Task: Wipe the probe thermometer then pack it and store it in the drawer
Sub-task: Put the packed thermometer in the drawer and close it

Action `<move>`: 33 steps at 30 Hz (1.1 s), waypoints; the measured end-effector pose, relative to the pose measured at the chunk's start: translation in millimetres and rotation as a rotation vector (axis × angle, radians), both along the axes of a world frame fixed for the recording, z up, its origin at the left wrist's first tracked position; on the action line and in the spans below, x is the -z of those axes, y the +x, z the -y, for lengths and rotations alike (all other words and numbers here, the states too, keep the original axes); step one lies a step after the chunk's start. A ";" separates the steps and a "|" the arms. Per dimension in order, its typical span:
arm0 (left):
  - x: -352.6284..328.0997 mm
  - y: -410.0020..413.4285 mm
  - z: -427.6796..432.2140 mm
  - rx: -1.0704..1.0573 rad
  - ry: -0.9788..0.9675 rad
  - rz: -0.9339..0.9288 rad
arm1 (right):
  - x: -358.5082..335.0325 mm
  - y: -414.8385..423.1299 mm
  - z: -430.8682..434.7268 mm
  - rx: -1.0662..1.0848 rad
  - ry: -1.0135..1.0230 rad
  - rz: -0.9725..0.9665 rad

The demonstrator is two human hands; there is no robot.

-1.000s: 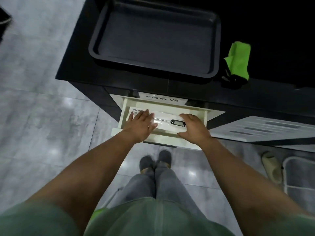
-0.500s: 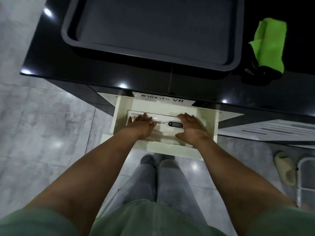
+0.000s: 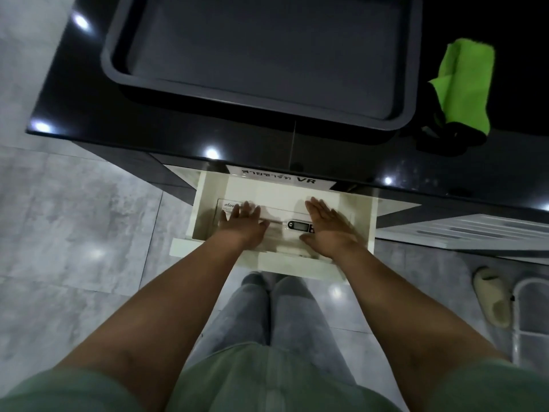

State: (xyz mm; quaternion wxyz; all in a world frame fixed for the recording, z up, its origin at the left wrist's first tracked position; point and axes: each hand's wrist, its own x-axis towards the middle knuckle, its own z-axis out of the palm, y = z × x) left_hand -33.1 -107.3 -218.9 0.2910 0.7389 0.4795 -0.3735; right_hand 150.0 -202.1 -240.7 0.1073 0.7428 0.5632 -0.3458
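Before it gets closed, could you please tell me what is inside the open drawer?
A white pack lies in the drawer, the thermometer visible inside. The left hand and right hand cover its ends; anything beneath is hidden.

Across the top of your frame runs a black counter (image 3: pixel 74 120). On it sit a dark tray (image 3: pixel 267 55), upper middle, and a green cloth (image 3: pixel 463 84), upper right, near the tray. Below the counter's edge, at centre, the open drawer (image 3: pixel 205 209) holds a white pack (image 3: pixel 282 211) lying flat on its bottom. On the grey floor (image 3: pixel 74 233), lower right, lies a pale slipper (image 3: pixel 491 298).
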 end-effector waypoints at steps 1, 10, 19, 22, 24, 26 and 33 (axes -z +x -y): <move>-5.4 -0.6 1.8 -0.003 0.014 0.004 | -5.9 -0.6 2.9 0.003 0.007 0.010; -77.1 -22.6 29.8 -0.040 0.103 0.080 | -86.4 -18.8 38.0 0.043 0.112 0.018; -112.3 -50.4 74.4 -0.542 0.188 0.229 | -156.6 -32.9 69.1 0.011 0.437 0.068; -111.9 -51.8 80.6 -0.805 0.214 0.266 | -165.2 -29.2 68.1 0.027 0.681 0.163; -110.9 -49.7 81.0 -0.991 0.195 0.307 | -171.6 -22.3 61.5 0.075 0.793 0.217; -110.4 -46.8 80.0 -1.186 0.137 0.343 | -178.2 -13.9 53.4 0.135 0.792 0.251; -104.4 -41.4 74.6 -1.812 -0.191 0.483 | -167.5 21.1 36.9 0.165 0.458 0.344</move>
